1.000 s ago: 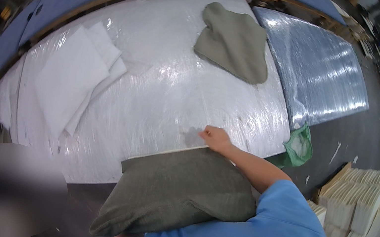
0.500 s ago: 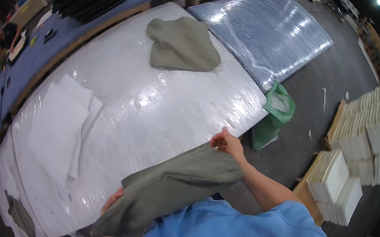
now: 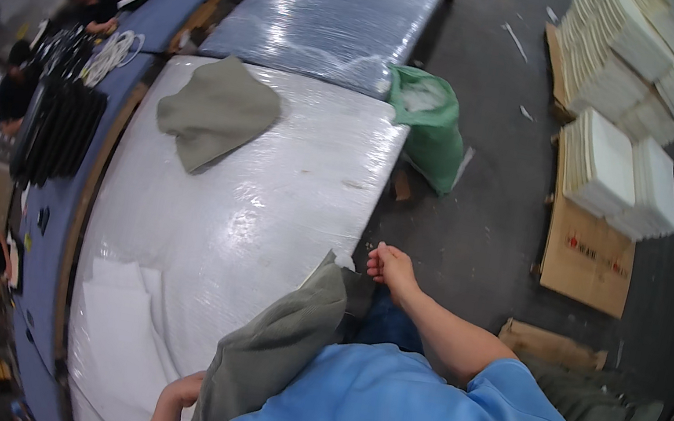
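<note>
A grey-green fabric cover (image 3: pixel 272 333) lies bunched between my body and the near edge of a table wrapped in clear plastic (image 3: pixel 298 177). My left hand (image 3: pixel 184 388) is closed on the cover's left edge, its fingertips hidden behind the cloth. A bit of white material (image 3: pixel 344 261) shows at the cover's far corner. Just right of that corner, my right hand (image 3: pixel 391 270) is held apart from the cloth. Its fingers are curled together, and whatever is in them is too small to make out. Farther up the table lies another grey-green fabric piece (image 3: pixel 219 115).
White sheets (image 3: pixel 116 307) lie on the table's left. A green sack (image 3: pixel 432 133) hangs at its far right corner, beside a blue wrapped surface (image 3: pixel 325 12). White pads (image 3: pixel 600 156) and folded green fabric (image 3: pixel 588 413) stand right. People work beyond the blue bench (image 3: pixel 58 253).
My right hand has come off the cover's far end and moved slightly away. The cover has been drawn closer to me, my left hand staying on it. My view has turned to the right.
</note>
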